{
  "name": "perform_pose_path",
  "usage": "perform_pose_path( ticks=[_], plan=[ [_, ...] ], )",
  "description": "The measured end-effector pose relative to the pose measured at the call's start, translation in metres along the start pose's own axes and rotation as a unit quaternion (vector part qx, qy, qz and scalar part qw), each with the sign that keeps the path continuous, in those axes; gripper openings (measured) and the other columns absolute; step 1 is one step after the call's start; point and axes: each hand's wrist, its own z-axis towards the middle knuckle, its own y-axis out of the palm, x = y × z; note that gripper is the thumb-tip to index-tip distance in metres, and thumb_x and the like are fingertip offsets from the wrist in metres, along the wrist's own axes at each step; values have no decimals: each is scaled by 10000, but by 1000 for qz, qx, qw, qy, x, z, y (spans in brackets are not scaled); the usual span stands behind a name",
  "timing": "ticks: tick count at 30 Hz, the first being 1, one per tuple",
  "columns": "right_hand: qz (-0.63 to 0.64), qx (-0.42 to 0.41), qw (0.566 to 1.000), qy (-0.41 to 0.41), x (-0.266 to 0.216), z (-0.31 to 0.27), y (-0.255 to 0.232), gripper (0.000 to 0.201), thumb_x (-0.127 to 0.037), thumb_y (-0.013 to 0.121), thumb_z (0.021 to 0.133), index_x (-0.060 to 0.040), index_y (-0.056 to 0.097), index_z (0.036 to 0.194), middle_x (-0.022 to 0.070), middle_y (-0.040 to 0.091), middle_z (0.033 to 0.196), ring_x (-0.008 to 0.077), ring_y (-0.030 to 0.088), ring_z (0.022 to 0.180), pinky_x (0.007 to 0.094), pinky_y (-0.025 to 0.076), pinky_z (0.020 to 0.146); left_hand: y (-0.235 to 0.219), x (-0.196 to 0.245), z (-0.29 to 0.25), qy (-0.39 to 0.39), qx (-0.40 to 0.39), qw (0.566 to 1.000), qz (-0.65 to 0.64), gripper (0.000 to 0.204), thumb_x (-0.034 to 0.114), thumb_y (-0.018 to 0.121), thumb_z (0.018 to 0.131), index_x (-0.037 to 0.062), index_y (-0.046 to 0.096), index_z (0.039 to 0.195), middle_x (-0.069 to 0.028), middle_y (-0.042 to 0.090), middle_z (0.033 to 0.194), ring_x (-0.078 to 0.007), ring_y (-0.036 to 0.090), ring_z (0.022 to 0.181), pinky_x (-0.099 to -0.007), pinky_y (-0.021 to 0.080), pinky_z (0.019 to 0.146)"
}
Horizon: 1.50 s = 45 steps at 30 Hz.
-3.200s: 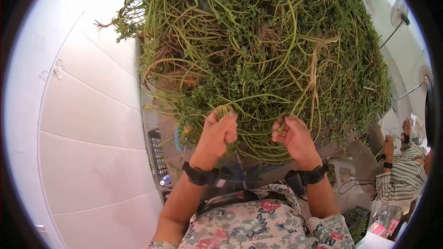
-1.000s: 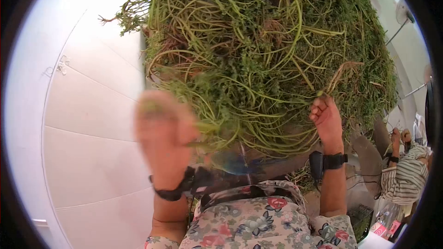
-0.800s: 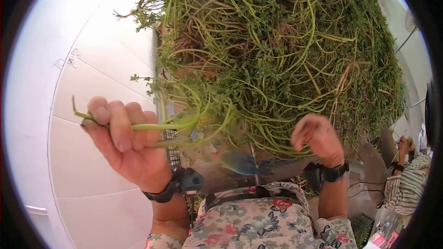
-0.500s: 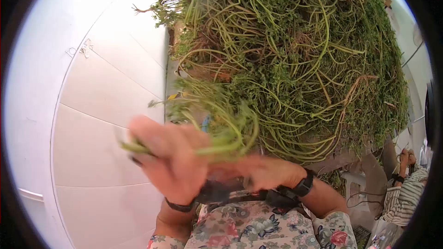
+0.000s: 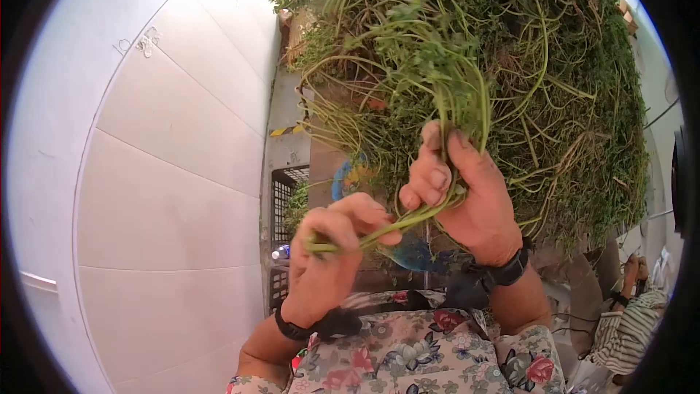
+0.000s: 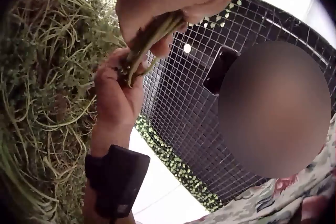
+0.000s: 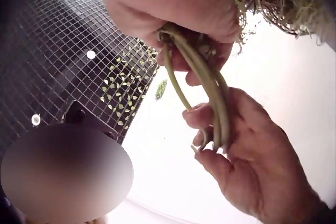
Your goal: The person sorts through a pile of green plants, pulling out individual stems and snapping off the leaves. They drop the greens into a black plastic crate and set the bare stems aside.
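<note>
A bunch of leafy green stems [image 5: 410,220] stretches between my two hands, its leafy tops pointing away from me over the heap. My right hand [image 5: 470,201] grips the bunch partway along, thumb and fingers around the stems. Lower and to the left, my left hand [image 5: 328,252] holds the bare stem ends. In the right wrist view, the fingers of the left hand [image 7: 252,155] pinch several stems [image 7: 212,92] near their ends. The left wrist view shows the stems [image 6: 152,37] passing from one hand to the other. Behind them lies a large tangled heap of similar plants [image 5: 554,102].
A black plastic crate [image 5: 281,208] with greens inside stands left of the heap. Bright blue plastic [image 5: 415,255] lies below my hands. A white panelled wall [image 5: 175,204] runs along the left. Another person in a striped top [image 5: 631,328] is at the lower right.
My left hand pulled the stems out leftward from the heap, then came back toward the middle. My right hand let go of the heap's stems and now grips the pulled bunch; its tops swung upward.
</note>
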Motion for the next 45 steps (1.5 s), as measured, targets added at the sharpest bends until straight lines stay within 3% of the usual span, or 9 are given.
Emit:
perform_pose_path(
  ticks=[7, 13, 16, 22, 25, 30, 33, 39, 45],
  plan=[
    [-100, 95, 990, -38, -13, -16, -44, 316, -331, 453, 943, -28, 487, 1022, 24, 493, 674, 162, 510, 616, 356, 462, 654, -39, -12, -7, -215, -66, 971, 80, 215, 154, 479, 905, 14, 516, 1063, -131, 500, 1218, -182, 489, 1102, -352, 417, 914],
    [-333, 136, 932, -49, -11, -28, -51, 314, -326, 450, 943, -23, 518, 987, 68, 593, 818, 176, 593, 783, 337, 476, 739, -44, -8, 7, -41, -25, 838, 543, 375, 86, 527, 847, -32, 465, 1198, -155, 562, 1157, -225, 518, 1108, -339, 386, 941],
    [-348, 82, 932, -60, 16, -24, -51, 277, -283, 439, 949, -27, 516, 1021, 128, 613, 1026, 196, 600, 908, 345, 467, 824, -12, -16, 11, -94, -112, 809, 570, 415, 53, 561, 811, -28, 462, 1206, -180, 561, 1148, -278, 561, 1056, -338, 418, 898],
    [-316, 31, 948, -14, 39, -23, -43, 380, -339, 429, 948, -31, 494, 1161, 108, 582, 1127, 192, 548, 1039, 337, 420, 907, -3, -43, 10, -151, -101, 869, 460, 473, 182, 639, 807, -17, 457, 1196, -174, 606, 1022, -365, 595, 912, -335, 466, 785],
    [-358, -23, 934, 0, 40, -26, -56, 428, -359, 440, 943, -31, 462, 1218, 98, 568, 1145, 186, 521, 1074, 326, 403, 915, -17, -37, 6, -115, -127, 826, 537, 423, 257, 626, 833, -18, 482, 1121, -148, 623, 945, -280, 619, 802, -308, 473, 727],
    [-483, -52, 854, 185, 24, -51, -88, 423, -310, 463, 939, -18, 428, 1243, 87, 542, 1172, 156, 499, 1091, 300, 398, 900, -39, -20, 2, -95, -44, 866, 488, 210, 80, 574, 794, 14, 530, 988, -126, 625, 804, -251, 608, 678, -294, 466, 617],
    [-422, 18, 869, 260, 33, -71, -119, 395, -233, 469, 926, -27, 417, 1258, 88, 532, 1190, 138, 493, 1083, 290, 398, 899, -41, -10, 0, -125, -30, 861, 491, 204, 51, 553, 783, 15, 548, 984, -103, 633, 803, -202, 602, 672, -271, 457, 613],
    [-505, 112, 840, 165, 8, -85, -143, 445, -188, 484, 886, -34, 389, 1293, 96, 528, 1215, 167, 507, 1066, 291, 400, 892, -48, -15, -9, -271, -20, 880, 389, 240, 55, 570, 771, 16, 575, 1008, -26, 631, 802, -88, 556, 668, -238, 449, 607],
    [-600, 278, 741, 120, -23, -93, -202, 461, -210, 466, 913, 7, 381, 1311, 131, 576, 1117, 202, 568, 991, 320, 467, 817, -65, -33, -27, -365, -12, 868, 337, 320, 60, 556, 804, 35, 536, 1122, -5, 595, 830, -76, 529, 636, -227, 454, 579]
  ],
)
